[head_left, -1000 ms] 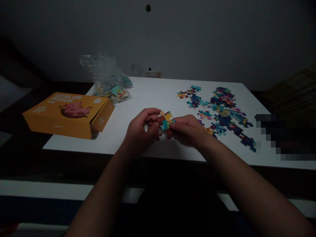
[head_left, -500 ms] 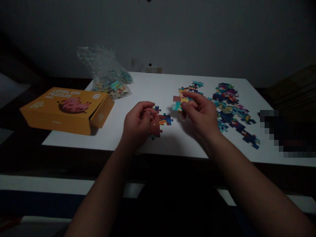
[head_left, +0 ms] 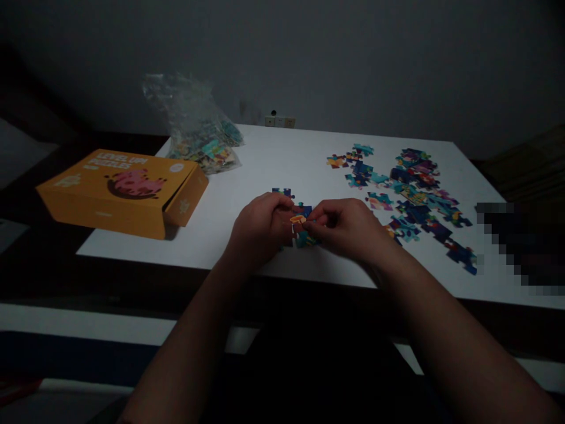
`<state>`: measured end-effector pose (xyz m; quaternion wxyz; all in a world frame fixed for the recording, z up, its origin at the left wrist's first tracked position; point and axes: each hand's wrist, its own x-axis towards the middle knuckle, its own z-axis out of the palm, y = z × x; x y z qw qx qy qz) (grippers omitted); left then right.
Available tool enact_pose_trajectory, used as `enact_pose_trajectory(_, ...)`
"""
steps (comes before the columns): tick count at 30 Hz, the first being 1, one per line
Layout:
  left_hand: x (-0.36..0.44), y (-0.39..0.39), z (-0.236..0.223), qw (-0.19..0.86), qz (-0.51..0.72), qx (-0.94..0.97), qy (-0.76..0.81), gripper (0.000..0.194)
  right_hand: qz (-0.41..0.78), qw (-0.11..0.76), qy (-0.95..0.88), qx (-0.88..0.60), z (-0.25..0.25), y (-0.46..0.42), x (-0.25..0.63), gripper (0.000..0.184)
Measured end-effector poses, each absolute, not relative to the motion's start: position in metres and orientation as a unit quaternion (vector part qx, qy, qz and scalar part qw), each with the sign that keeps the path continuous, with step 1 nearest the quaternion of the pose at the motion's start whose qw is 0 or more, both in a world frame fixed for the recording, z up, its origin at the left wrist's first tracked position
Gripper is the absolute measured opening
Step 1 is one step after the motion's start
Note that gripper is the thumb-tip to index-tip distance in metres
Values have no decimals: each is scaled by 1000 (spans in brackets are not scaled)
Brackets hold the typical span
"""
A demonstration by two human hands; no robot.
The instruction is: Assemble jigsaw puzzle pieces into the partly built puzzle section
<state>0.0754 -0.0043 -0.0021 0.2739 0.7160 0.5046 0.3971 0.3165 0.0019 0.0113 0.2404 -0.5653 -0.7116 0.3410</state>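
Both my hands meet over the near middle of the white table [head_left: 273, 159]. My left hand [head_left: 260, 229] is closed on a small cluster of joined puzzle pieces [head_left: 300, 221], blue and red with an orange spot. My right hand [head_left: 348, 227] pinches a teal puzzle piece [head_left: 304, 238] and presses it against that cluster. A single blue piece [head_left: 282, 192] lies just behind my left hand.
Several loose colourful puzzle pieces [head_left: 406, 188] are spread over the right half of the table. An orange puzzle box [head_left: 123, 191] overhangs the left edge. A clear plastic bag of pieces [head_left: 198, 132] stands at the back left. A wall socket [head_left: 279, 121] sits behind the table.
My right hand had lifted a piece away toward the loose pile, then came back left and down to the cluster in my left hand. The hands now touch again.
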Motion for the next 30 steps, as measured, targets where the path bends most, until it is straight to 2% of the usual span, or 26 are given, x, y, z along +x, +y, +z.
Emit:
enact_pose_trajectory(7, 75, -7, 0, 276, 391, 717, 506, 25, 333, 235, -733, -545, 11, 2, 317, 18)
enact_pose_trajectory(18, 77, -8, 4, 292, 387, 700, 524, 24, 251, 196, -752, -577, 17, -3, 310, 19)
enact_pose_trajectory(21, 77, -8, 4, 293, 386, 699, 526, 24, 255, 231, -748, -567, 17, -1, 312, 27)
enact_pose_trajectory(23, 77, -8, 2, 293, 391, 696, 525, 25, 248, 290, -735, -561, 17, 1, 316, 31)
enact_pose_trajectory(26, 77, -8, 0, 293, 400, 697, 518, 24, 222, 365, -715, -554, 16, 4, 322, 28)
enact_pose_trajectory(28, 76, -8, -1, 290, 405, 698, 515, 25, 220, 358, -722, -550, 15, 4, 325, 29)
enact_pose_trajectory(30, 76, -7, -2, 289, 409, 698, 512, 26, 235, 304, -753, -534, 16, 2, 327, 33)
